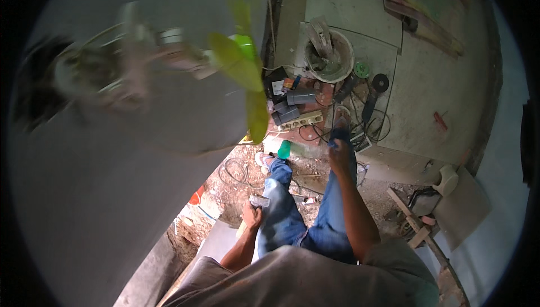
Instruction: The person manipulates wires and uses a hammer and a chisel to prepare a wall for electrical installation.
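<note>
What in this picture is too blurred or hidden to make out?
Head view:
- Green fan: smeared by motion, its blade count unclear.
- Thing in left hand: small and grey, too small to identify.
- Right hand: its grip is unclear, blurred.
- Bucket: its contents are too small to tell.
- Picture rim: black.

You get soft, even daylight on the floor (pixel 427 82), with faint shadows. The green fan (pixel 242 65) at upper left is smeared by motion blur. Fisheye bending curves edges, and the rim falls into black vignette.
</note>
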Available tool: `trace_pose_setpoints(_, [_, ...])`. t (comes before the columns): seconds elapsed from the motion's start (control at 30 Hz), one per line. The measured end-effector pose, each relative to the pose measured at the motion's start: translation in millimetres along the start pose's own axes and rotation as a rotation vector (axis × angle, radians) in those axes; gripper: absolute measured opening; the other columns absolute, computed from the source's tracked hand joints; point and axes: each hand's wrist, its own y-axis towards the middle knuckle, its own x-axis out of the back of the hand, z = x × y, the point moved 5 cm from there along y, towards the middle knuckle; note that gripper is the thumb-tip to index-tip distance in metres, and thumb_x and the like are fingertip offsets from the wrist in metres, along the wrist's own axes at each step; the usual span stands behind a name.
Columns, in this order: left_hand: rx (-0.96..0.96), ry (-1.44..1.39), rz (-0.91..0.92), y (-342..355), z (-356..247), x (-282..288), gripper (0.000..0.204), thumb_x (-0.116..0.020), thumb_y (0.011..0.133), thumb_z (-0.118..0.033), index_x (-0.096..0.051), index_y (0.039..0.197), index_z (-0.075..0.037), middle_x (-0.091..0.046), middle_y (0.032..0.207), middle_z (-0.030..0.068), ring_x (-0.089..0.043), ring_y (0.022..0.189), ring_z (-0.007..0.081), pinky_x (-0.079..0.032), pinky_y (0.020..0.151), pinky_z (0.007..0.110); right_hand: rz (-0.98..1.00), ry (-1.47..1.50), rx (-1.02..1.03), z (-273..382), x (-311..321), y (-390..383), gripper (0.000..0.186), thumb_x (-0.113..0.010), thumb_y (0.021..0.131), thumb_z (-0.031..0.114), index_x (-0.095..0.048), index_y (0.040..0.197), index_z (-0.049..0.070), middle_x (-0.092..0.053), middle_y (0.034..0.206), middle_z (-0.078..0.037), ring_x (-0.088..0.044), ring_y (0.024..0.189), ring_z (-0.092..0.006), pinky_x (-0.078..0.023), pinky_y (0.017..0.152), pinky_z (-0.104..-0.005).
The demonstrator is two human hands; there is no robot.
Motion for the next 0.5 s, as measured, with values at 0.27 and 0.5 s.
trace_pose_setpoints(0.27, [-0.315,0.433,-0.213,58.9,-36.7,-56.8,0.048,-0.063,0.073,-0.025,-0.056,0.117,-0.006,-0.057,0.111,0.0154,-0.052,0.111,0.0339,-0.034,0.102,0.049,0.369,0.167,0.241,39.7,-276.3,190.3,0.06,-0.072,0.074,0.01,-0.054,0.129,-0.001,-0.061,0.12,-0.024,-0.06,0.11,-0.0395,-0.05,0.092,-0.0424])
trace_pose_setpoints(0.5, [-0.244,0.393,-0.163,67.5,-22.9,-60.4,0.037,-0.062,0.075,-0.028,-0.058,0.108,-0.009,-0.057,0.106,0.0107,-0.052,0.11,0.0299,-0.035,0.101,0.046,-0.016,-0.367,-0.005,45.6,-360.9,296.7,0.075,-0.082,0.063,0.012,-0.048,0.126,-0.007,-0.057,0.113,-0.022,-0.058,0.104,-0.0345,-0.046,0.083,-0.0466])
